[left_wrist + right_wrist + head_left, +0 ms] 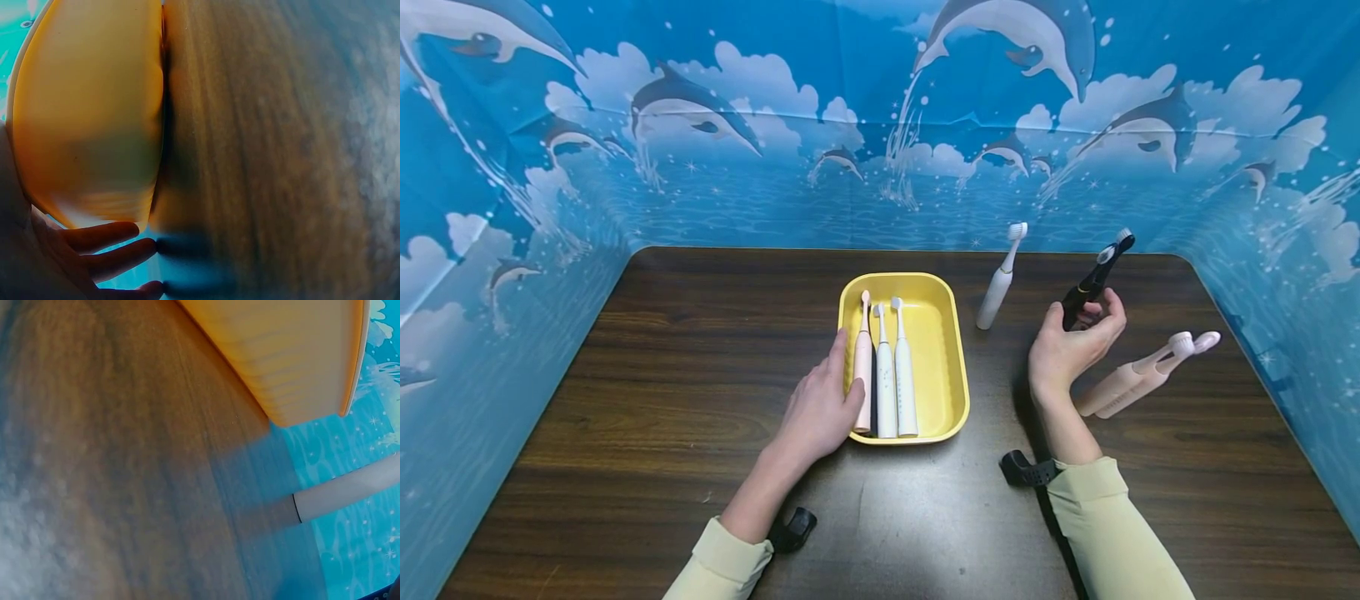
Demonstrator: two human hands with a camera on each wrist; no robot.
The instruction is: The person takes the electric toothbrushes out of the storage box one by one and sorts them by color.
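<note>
My right hand (pixel 1071 346) grips the lower handle of a black electric toothbrush (pixel 1090 287), tilted up to the right. Two brush heads show at its top, so a second black toothbrush seems to stand close against it. My left hand (pixel 823 400) lies along the left rim of a yellow tray (pixel 958 358), fingers fairly straight outside and thumb over the edge. Inside the tray's left half lie a pink toothbrush (pixel 862 375), a dark handle (pixel 874 392) mostly hidden, and two white toothbrushes (pixel 885 383). The left wrist view shows the left fingers (pixel 119 259) beside the tray wall (pixel 94 112).
A white toothbrush (pixel 996 296) stands upright between the tray and my right hand; its handle (pixel 344 490) shows in the right wrist view. Two pink toothbrushes (pixel 1123 387) stand together right of my right wrist. A dolphin-print cloth (pixel 850 192) surrounds the dark wooden table (pixel 662 375).
</note>
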